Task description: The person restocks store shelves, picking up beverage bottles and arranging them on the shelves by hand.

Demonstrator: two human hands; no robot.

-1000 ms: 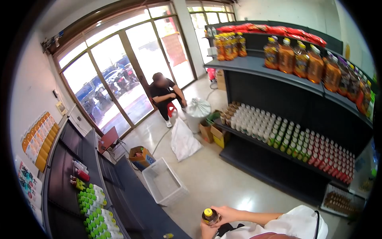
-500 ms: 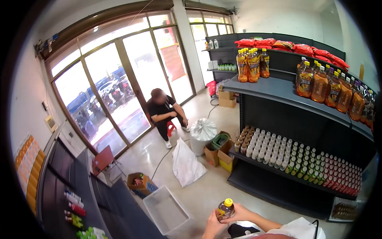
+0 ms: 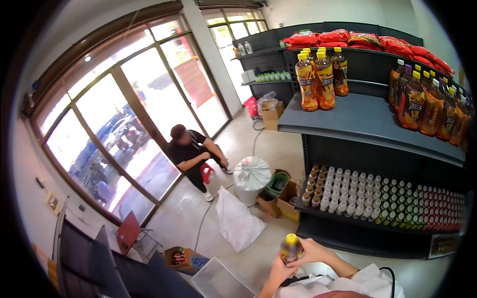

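Both my hands are wrapped round a dark bottle (image 3: 291,248) with a yellow cap, held upright at the bottom centre. My left hand (image 3: 281,270) grips its lower left side, and my right hand (image 3: 312,251) holds its right side. In front of me on the right, the upper grey shelf (image 3: 355,111) bears a group of yellow-capped bottles (image 3: 325,82) at its left end. More bottles (image 3: 415,104) with yellow, white and purple caps stand farther right on that shelf.
Rows of small bottles (image 3: 343,193) fill the lower shelf. A seated person (image 3: 191,151) is near the glass doors. White sacks (image 3: 236,221), cardboard boxes (image 3: 288,198) and a clear plastic bin (image 3: 218,280) stand on the floor. Red bags (image 3: 365,39) lie on top of the shelving.
The view has shifted towards the shelf, so the upper bottles appear larger. My hands and the bottle sit slightly higher and farther right, still held together.
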